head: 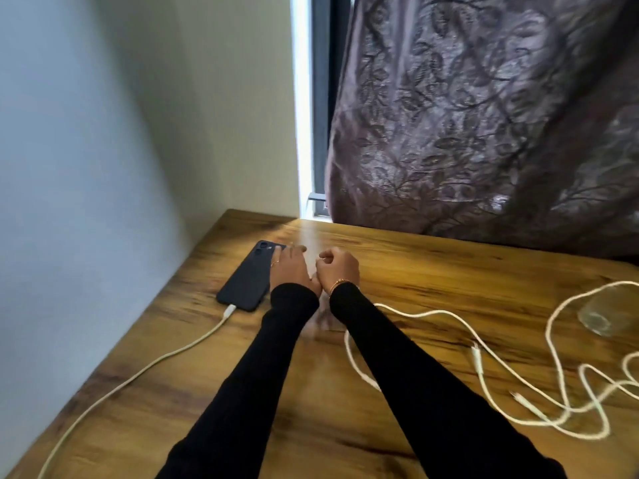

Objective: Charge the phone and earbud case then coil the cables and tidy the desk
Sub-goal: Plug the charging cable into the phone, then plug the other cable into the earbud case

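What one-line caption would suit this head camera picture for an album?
Left hand resting flat on a plugged-in black phone, right hand curled beside it, loose white cables sprawled across the wooden desk.

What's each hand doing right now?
Left hand: open, fingers resting flat on the black face-down phone.
Right hand: fingers curled; holding anything cannot be told.

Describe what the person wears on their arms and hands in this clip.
Both arms are in long, close-fitting black sleeves reaching the wrists. The left hand has a thin gold-coloured ring on one finger. The right hand has a slim gold-coloured bracelet at the wrist. No gloves.
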